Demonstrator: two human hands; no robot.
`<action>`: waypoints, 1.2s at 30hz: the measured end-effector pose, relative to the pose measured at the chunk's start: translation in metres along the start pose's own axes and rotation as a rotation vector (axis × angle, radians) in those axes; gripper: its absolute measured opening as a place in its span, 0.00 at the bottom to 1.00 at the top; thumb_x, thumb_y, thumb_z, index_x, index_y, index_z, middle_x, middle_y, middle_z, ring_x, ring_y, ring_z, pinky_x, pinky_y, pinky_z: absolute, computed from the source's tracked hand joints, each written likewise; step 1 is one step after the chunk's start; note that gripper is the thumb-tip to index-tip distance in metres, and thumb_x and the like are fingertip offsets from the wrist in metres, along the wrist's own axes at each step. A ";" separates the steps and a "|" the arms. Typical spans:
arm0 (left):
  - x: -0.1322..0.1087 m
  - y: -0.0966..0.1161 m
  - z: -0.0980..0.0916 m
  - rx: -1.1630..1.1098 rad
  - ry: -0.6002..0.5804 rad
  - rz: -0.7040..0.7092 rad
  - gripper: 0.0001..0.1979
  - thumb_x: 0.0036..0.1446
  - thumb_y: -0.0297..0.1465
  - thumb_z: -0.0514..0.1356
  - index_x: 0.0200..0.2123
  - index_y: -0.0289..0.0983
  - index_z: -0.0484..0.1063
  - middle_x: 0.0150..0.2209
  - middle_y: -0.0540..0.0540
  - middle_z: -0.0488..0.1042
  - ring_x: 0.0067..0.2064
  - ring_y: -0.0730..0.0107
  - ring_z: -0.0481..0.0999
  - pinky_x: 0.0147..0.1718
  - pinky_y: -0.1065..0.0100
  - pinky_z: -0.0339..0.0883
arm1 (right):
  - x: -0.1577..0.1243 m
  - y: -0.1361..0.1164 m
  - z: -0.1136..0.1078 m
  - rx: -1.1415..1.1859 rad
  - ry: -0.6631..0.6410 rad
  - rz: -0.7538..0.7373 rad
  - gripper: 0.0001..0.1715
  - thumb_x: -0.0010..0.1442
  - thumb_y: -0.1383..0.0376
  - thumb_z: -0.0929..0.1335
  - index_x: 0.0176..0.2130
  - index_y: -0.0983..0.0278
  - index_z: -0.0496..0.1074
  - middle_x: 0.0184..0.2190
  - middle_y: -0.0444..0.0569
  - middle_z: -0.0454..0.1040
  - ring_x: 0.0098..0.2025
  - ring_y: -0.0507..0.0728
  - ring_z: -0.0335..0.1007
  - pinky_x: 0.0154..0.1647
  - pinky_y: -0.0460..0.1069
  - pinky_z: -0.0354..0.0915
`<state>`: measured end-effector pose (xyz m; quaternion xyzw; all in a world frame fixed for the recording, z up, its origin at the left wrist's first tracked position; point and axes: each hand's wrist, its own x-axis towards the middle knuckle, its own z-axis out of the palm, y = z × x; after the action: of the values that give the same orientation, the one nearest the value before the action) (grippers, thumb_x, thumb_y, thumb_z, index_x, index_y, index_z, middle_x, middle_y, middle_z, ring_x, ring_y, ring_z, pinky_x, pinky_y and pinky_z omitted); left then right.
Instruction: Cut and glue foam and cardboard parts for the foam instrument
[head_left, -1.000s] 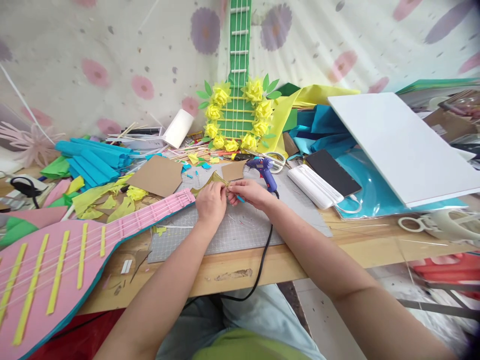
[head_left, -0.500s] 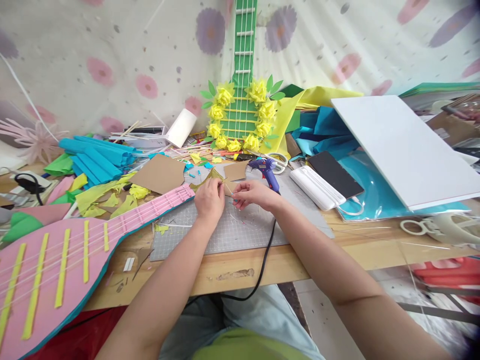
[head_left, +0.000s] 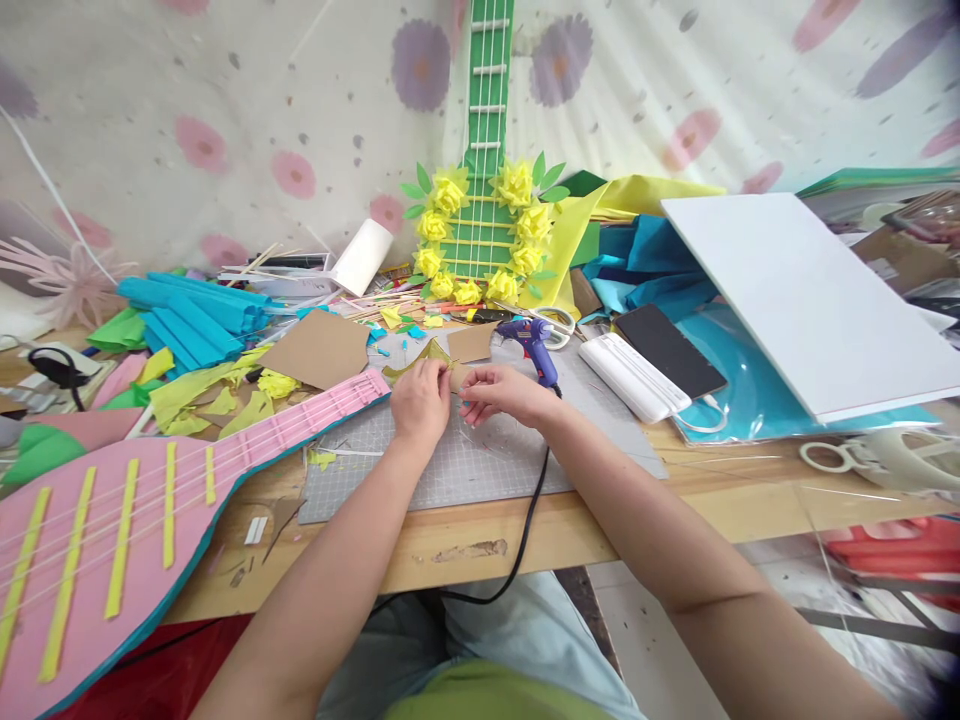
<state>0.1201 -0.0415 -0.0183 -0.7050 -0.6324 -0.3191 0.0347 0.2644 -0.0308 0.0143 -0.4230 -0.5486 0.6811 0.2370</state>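
Over the grey cutting mat [head_left: 360,490], my two hands are close together. My left hand [head_left: 421,400] is closed in a pinch at an olive-yellow piece of paper [head_left: 433,350], which sticks out behind the fingers. Just beside it, my right hand [head_left: 499,392] has thumb and fingertips pressed together; what they hold is too small to make out. A blue glue gun [head_left: 531,340] lies behind my right hand, its black cord running down over the table edge. Brown cardboard pieces [head_left: 471,343] rest on the mat behind the hands.
A pink paper guitar [head_left: 142,520] lies at left, overhanging the front edge. Behind stands a green guitar [head_left: 487,235] with yellow flowers. At right are a white power bank [head_left: 634,375], a black phone-like slab [head_left: 670,348], a white board [head_left: 810,300] and scissors [head_left: 829,455]. Paper scraps [head_left: 202,400] cover the left.
My right hand has moved slightly left, closer to my left hand. The thin strand that showed between the fingertips is no longer visible.
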 end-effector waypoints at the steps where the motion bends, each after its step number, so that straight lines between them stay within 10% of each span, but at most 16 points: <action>1: 0.000 0.001 0.000 0.000 -0.003 -0.004 0.07 0.57 0.31 0.51 0.33 0.37 0.68 0.34 0.45 0.74 0.36 0.65 0.72 0.34 0.66 0.59 | 0.000 0.000 0.001 0.020 -0.019 0.009 0.07 0.52 0.68 0.68 0.27 0.66 0.64 0.21 0.46 0.75 0.22 0.49 0.71 0.25 0.43 0.69; 23: -0.004 0.005 -0.001 -0.031 -0.058 0.110 0.07 0.57 0.29 0.52 0.34 0.38 0.70 0.32 0.45 0.75 0.38 0.64 0.72 0.40 0.65 0.61 | 0.015 0.007 -0.002 0.008 0.327 -0.071 0.10 0.50 0.72 0.68 0.28 0.65 0.60 0.17 0.42 0.71 0.18 0.48 0.67 0.21 0.43 0.66; 36: -0.003 -0.002 0.001 -0.024 0.007 0.014 0.08 0.58 0.32 0.52 0.34 0.39 0.70 0.34 0.47 0.75 0.37 0.66 0.73 0.36 0.67 0.59 | 0.024 0.017 -0.004 -0.100 0.316 -0.208 0.07 0.53 0.66 0.68 0.29 0.64 0.63 0.20 0.43 0.71 0.21 0.48 0.68 0.24 0.44 0.66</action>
<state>0.1188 -0.0439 -0.0211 -0.7086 -0.6235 -0.3290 0.0306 0.2572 -0.0147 -0.0092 -0.4770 -0.5785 0.5500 0.3680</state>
